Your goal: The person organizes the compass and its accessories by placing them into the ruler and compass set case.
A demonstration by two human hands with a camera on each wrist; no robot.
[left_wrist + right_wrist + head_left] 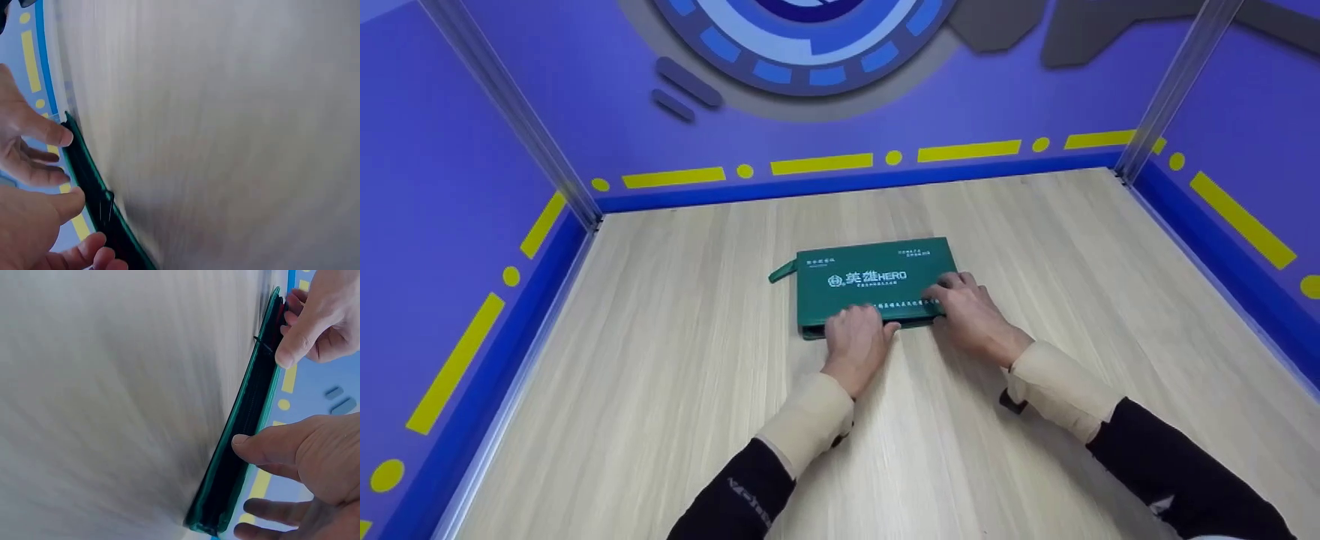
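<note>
A green zip bag [877,277] with white "HERO" lettering lies flat on the table, its wrist strap [782,271] sticking out at the left. My left hand [856,337] grips its near edge around the middle, fingers curled over the top and thumb at the side. At the near right corner my right hand [975,315] holds the bag, with its thumb [264,444] against the dark zip side and fingers over the cover. A thin zip pull [261,344] hangs from that side close to the left thumb. The bag's contents are hidden.
The pale wooden table [675,360] surrounds the bag. Blue-purple panels with yellow marks [832,163] stand at the back and both sides, joined by metal posts [1177,82] at the corners.
</note>
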